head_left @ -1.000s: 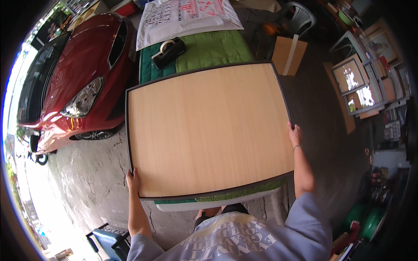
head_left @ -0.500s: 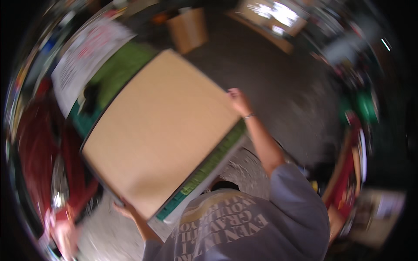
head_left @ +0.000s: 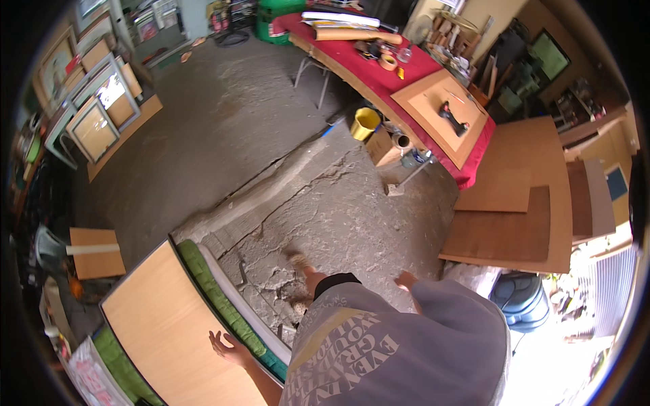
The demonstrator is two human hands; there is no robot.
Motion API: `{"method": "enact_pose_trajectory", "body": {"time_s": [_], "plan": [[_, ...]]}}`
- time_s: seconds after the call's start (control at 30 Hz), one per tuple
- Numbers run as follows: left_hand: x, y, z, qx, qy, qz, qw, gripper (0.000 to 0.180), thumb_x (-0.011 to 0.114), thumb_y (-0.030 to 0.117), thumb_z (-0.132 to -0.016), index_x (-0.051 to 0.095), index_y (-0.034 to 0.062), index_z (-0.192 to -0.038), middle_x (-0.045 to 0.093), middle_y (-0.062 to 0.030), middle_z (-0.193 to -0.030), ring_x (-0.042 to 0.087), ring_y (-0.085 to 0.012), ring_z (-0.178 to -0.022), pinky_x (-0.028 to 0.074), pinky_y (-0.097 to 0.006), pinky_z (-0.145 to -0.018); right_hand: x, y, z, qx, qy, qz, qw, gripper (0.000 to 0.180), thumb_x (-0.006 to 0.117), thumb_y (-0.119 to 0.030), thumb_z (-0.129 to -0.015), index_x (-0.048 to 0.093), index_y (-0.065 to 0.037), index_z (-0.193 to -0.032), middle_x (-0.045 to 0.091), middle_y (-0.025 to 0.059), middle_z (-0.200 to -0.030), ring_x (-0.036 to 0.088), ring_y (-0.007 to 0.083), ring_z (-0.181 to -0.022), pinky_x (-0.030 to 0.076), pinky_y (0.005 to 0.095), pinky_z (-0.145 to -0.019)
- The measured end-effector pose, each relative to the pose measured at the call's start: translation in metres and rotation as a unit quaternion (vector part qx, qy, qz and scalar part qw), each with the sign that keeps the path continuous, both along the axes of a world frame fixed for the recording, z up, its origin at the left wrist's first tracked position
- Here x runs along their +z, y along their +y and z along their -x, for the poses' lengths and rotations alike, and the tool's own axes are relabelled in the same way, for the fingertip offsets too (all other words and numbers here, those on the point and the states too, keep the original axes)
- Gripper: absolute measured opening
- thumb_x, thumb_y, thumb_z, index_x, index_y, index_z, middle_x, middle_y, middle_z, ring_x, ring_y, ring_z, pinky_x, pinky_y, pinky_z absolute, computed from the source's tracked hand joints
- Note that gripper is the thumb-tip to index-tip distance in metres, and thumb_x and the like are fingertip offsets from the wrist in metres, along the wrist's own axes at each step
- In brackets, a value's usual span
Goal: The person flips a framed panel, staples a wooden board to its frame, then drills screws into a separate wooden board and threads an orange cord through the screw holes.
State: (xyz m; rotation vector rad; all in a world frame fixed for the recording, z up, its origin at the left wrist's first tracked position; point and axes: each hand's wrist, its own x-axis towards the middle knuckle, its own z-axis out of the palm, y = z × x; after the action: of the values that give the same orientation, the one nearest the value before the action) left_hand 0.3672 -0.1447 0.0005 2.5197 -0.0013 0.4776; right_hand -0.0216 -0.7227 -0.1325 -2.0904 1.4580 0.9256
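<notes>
My left hand (head_left: 230,348) is open, its fingers spread over the near edge of a pale wood-coloured panel (head_left: 159,311) with a dark rim. Whether the fingertips touch the panel I cannot tell. Under the panel lies green cloth (head_left: 210,284), showing along its right edge and again at the lower left. My right hand (head_left: 405,281) hangs beside my body, partly behind the grey sleeve. No object shows in it, and its fingers are too small and blurred to read.
A red-covered table (head_left: 325,47) at the back right bears paper rolls, tape and a cordless drill (head_left: 452,118) on a brown board. A yellow bucket (head_left: 365,123) stands below. Large brown sheets (head_left: 501,230) lean at right. Frames (head_left: 95,128) lean at far left. The concrete floor (head_left: 325,210) is cracked.
Both hands were at the panel's edges; now the right hand is away from it. My view has swung right, so the panel sits lower left and the red table shows.
</notes>
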Motion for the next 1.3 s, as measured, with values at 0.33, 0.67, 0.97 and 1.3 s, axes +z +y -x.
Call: {"method": "enact_pose_trajectory", "body": {"time_s": [0.33,0.67,0.97,1.3], "plan": [[0.024,-0.166,-0.096,-0.164,0.015,0.091,0.982,0.022,0.059,0.018,-0.103,0.069,-0.0001,-0.109,0.069,-0.0212,-0.124,0.062,-0.0385,-0.119,0.047,-0.046,-0.105,0.022,0.042,0.058,0.027,-0.073,-0.185,0.980,0.043,0.068,-0.038,-0.089,0.074,-0.004,-0.115,0.074,0.0222,-0.112,0.069,0.0407,-0.109,0.055,0.0486,-0.093],[-0.111,-0.329,-0.016,-0.337,0.437,-0.056,0.832,0.030,0.059,0.032,-0.102,0.071,0.0044,-0.100,0.074,-0.0122,-0.087,0.069,-0.0232,-0.079,0.053,-0.040,-0.069,0.035,-0.218,-0.127,0.084,-0.109,-0.125,0.983,0.044,0.061,-0.047,-0.097,0.075,-0.006,-0.108,0.075,0.0202,-0.107,0.070,0.0408,-0.102,0.055,0.0501,-0.091],[-0.119,-0.396,0.001,-0.249,0.640,-0.014,0.727,0.026,0.056,0.031,-0.103,0.065,0.0075,-0.094,0.065,-0.0046,-0.080,0.063,-0.0181,-0.071,0.049,-0.036,-0.061,0.109,-0.401,-0.335,0.066,-0.338,-0.019,0.939,0.038,0.064,-0.037,-0.098,0.068,-0.004,-0.116,0.074,0.0193,-0.105,0.071,0.0397,-0.099,0.055,0.0496,-0.087],[-0.172,-0.571,-0.236,-0.089,0.660,0.308,0.680,0.019,0.059,0.028,-0.102,0.059,0.0127,-0.091,0.055,0.0041,-0.075,0.055,-0.0110,-0.062,0.045,-0.031,-0.052,0.212,-0.591,-0.494,0.100,-0.348,0.162,0.918,0.042,0.068,-0.031,-0.095,0.064,-0.007,-0.128,0.071,0.0185,-0.112,0.068,0.0377,-0.105,0.054,0.0481,-0.091]]}}
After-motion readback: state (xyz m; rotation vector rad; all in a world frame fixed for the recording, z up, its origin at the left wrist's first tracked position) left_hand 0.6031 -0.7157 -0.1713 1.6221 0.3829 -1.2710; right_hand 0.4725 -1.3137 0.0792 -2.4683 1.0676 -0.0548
